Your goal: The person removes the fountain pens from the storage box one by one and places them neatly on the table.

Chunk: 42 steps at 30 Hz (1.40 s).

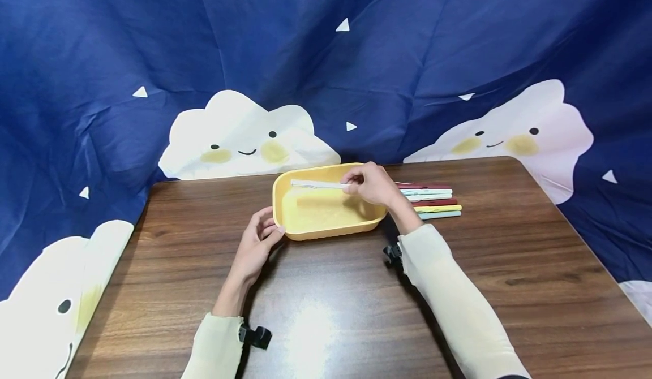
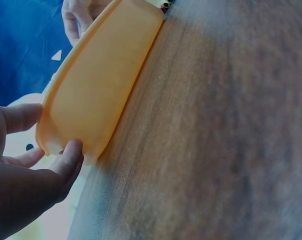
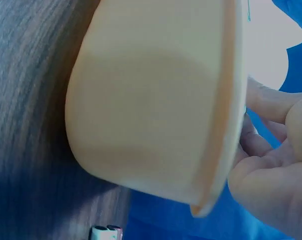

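Observation:
A yellow plastic box [image 1: 333, 233] with a rounded rim sits near the far edge of the table. My left hand [image 1: 257, 243] grips its left end, thumb at the near corner and fingers along the side; the left wrist view shows these fingers [image 2: 69, 155] against the box wall. Over the box's right part, my right hand [image 1: 374, 185] pinches one end of a white pen [image 1: 317, 184], which points left across the opening. In the right wrist view the box wall [image 3: 151, 110] hides the pen.
Several coloured pens lie side by side right of the box, among them a yellow pen [image 1: 443, 209], a dark red pen [image 1: 440, 202] and a light blue pen [image 1: 443, 215]. A blue cloth [image 1: 305, 45] with clouds hangs behind the wooden table [image 1: 509, 277].

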### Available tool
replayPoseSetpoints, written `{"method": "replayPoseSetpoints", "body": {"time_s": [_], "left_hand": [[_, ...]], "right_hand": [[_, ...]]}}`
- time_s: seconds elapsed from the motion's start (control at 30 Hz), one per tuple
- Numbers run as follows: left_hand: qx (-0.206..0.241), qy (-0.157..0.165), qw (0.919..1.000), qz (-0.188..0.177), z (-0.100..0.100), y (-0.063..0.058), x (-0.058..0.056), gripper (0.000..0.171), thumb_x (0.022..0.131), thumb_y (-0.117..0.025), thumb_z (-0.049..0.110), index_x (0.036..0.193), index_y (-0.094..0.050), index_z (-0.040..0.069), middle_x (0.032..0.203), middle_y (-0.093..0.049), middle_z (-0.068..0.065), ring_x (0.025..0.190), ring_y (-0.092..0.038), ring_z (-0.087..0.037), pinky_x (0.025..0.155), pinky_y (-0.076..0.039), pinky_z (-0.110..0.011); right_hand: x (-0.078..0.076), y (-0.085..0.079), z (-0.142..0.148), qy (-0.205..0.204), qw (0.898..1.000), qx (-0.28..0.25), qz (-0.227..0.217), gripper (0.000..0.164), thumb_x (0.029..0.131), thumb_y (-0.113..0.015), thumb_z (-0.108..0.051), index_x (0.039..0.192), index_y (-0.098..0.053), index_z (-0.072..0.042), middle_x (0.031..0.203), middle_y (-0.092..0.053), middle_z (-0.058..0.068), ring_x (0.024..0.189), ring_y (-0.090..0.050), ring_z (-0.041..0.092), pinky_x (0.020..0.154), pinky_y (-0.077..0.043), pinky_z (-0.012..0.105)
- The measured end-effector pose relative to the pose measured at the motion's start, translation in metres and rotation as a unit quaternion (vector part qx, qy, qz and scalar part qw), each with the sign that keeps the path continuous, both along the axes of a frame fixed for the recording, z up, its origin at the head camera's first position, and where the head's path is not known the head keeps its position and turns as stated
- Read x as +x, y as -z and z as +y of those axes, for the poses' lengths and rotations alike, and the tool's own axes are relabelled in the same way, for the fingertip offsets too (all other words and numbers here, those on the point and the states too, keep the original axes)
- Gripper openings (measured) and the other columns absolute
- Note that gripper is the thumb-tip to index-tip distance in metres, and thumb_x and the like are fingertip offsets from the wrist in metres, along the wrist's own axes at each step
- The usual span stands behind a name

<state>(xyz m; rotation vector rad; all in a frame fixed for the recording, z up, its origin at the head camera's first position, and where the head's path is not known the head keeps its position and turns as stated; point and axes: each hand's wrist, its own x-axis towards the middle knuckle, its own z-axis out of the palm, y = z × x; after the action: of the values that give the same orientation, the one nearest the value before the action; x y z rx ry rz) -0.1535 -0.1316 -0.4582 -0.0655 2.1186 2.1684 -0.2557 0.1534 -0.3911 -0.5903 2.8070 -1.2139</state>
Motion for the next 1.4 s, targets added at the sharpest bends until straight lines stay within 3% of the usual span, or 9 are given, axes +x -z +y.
{"method": "replayPoseSetpoints", "body": {"time_s": [0.27, 1.0, 1.4], "left_hand": [[-0.002, 0.0, 1.0, 0.004, 0.0, 0.002, -0.002, 0.058, 0.097, -0.064, 0.0, 0.15, -0.038, 0.003, 0.135, -0.051, -0.023, 0.113, -0.052, -0.025, 0.089, -0.05, -0.02], [-0.005, -0.004, 1.0, 0.004, 0.0, 0.002, -0.002, 0.057, 0.097, -0.064, 0.0, 0.148, -0.04, 0.004, 0.131, -0.052, -0.019, 0.113, -0.053, -0.024, 0.089, -0.051, -0.021], [-0.003, -0.007, 1.0, 0.006, 0.001, 0.003, -0.002, 0.056, 0.097, -0.064, -0.001, 0.148, -0.041, 0.004, 0.131, -0.053, -0.02, 0.111, -0.054, -0.023, 0.089, -0.05, -0.02]], "right_hand": [[0.007, -0.005, 0.012, 0.001, 1.0, -0.017, 0.013, 0.007, 0.085, -0.079, 0.0, 0.09, -0.077, -0.002, 0.08, -0.068, 0.003, 0.076, -0.057, 0.015, 0.071, -0.045, 0.026], [0.027, -0.017, 0.039, 0.018, 0.999, 0.021, 0.034, 0.007, 0.087, -0.079, -0.004, 0.094, -0.077, -0.004, 0.084, -0.07, 0.005, 0.079, -0.06, 0.02, 0.075, -0.048, 0.033], [0.036, -0.017, 0.061, 0.022, 0.999, 0.024, 0.034, 0.007, 0.088, -0.079, -0.006, 0.094, -0.077, -0.004, 0.082, -0.069, 0.004, 0.078, -0.058, 0.019, 0.069, -0.046, 0.026]]}}
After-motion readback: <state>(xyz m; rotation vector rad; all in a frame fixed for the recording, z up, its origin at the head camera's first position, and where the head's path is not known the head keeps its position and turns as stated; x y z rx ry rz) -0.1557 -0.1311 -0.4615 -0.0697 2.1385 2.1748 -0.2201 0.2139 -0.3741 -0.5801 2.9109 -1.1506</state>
